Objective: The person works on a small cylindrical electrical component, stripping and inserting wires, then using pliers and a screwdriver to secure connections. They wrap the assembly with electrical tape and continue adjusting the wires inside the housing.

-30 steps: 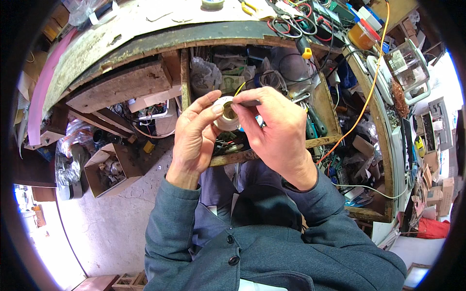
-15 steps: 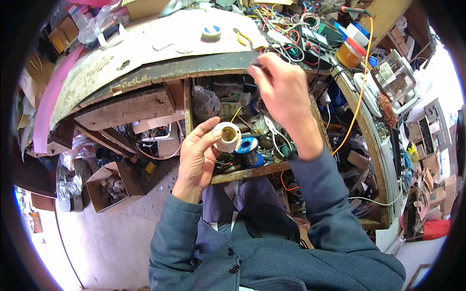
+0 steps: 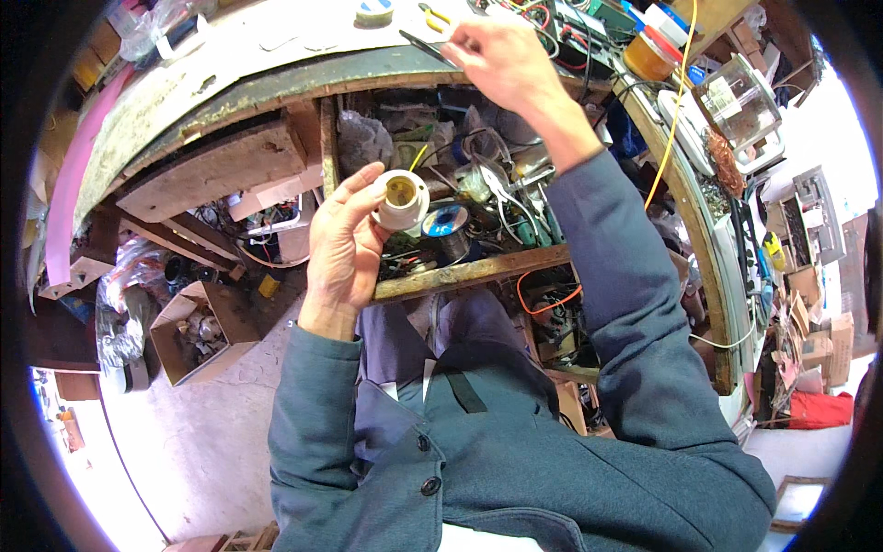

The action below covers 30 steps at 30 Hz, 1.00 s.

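My left hand is closed round a white bulb socket, its round opening facing up and a brassy inside showing. Above the bench edge, my right hand pinches a slim dark tool whose exact kind I cannot make out. The tool points left, toward a round tin on the bench. Yellow-handled pliers lie just beyond the tool. Right beside the socket, a spool of solder wire with a blue label sits in the open drawer.
The wooden drawer is crowded with cables, pliers and plastic bags. An orange cable hangs down on the right, near a jar with a red lid. A cardboard box stands on the floor at left.
My right hand has moved farther over the bench, and the dark tool shows clearly now. My left hand keeps hold of the bulb socket. The whole view has shifted.
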Each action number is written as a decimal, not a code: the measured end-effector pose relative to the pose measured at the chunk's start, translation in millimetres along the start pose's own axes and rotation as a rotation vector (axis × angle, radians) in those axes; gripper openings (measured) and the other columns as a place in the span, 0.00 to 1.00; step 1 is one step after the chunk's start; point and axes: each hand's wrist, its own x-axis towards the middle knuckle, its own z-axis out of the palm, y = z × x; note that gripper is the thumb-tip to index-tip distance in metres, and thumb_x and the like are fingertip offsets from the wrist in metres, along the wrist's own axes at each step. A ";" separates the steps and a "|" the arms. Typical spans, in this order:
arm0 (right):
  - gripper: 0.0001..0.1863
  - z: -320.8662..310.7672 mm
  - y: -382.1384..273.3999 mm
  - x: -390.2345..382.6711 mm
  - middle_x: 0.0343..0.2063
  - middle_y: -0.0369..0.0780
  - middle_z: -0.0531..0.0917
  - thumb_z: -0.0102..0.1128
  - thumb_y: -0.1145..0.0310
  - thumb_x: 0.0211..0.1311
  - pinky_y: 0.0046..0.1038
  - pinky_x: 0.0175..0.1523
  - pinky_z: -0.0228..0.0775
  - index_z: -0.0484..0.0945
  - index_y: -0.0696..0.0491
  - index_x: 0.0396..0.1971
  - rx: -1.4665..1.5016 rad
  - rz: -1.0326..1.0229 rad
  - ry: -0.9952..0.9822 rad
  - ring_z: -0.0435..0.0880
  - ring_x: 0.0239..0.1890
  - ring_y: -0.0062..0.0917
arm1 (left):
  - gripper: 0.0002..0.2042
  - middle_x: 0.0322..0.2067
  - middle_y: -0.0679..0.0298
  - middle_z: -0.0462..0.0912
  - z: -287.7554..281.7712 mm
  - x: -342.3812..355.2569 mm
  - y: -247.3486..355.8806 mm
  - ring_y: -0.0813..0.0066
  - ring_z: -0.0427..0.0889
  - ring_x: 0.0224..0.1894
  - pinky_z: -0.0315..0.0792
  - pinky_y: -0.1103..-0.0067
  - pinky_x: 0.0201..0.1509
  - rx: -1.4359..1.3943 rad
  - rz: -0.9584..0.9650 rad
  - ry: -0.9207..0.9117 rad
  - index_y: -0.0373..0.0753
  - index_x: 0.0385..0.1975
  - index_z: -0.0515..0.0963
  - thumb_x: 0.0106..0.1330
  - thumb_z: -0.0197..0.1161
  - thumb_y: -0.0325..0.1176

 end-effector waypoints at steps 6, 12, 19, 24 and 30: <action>0.11 -19.3 4.7 -84.4 0.28 0.48 0.89 0.73 0.63 0.60 0.40 0.41 0.81 0.90 0.55 0.35 0.095 0.077 -0.509 0.89 0.33 0.41 | 0.26 0.56 0.53 0.84 -0.6 1.4 -2.6 0.65 0.87 0.55 0.83 0.70 0.62 0.013 0.016 0.012 0.26 0.64 0.73 0.70 0.71 0.31; 0.11 29.3 -20.5 -146.9 0.30 0.54 0.88 0.71 0.67 0.53 0.50 0.46 0.83 0.86 0.59 0.32 -0.114 0.136 -0.628 0.90 0.38 0.52 | 0.28 0.56 0.53 0.84 1.4 0.2 0.7 0.65 0.87 0.57 0.81 0.71 0.64 0.049 0.026 -0.005 0.26 0.65 0.73 0.69 0.72 0.33; 0.16 3.6 -22.5 -132.0 0.32 0.54 0.88 0.67 0.60 0.58 0.51 0.47 0.82 0.83 0.57 0.38 -0.071 0.212 -0.565 0.90 0.40 0.52 | 0.25 0.54 0.55 0.86 1.9 -2.2 -0.5 0.67 0.87 0.55 0.83 0.70 0.60 -0.009 0.015 -0.023 0.31 0.63 0.74 0.69 0.73 0.29; 0.15 -12.6 -10.0 -125.1 0.30 0.50 0.87 0.66 0.59 0.63 0.51 0.45 0.78 0.81 0.55 0.40 0.127 0.222 -0.458 0.88 0.38 0.51 | 0.24 0.54 0.54 0.86 4.5 -4.2 2.1 0.66 0.87 0.55 0.83 0.69 0.60 0.002 0.003 -0.025 0.30 0.63 0.74 0.69 0.73 0.28; 0.09 -46.4 -20.2 -116.6 0.31 0.37 0.88 0.77 0.73 0.61 0.26 0.34 0.76 0.88 0.54 0.40 0.541 0.367 -0.076 0.86 0.29 0.22 | 0.24 0.54 0.54 0.85 5.0 -2.0 0.8 0.66 0.87 0.55 0.83 0.69 0.60 0.024 0.002 -0.008 0.30 0.63 0.74 0.69 0.72 0.27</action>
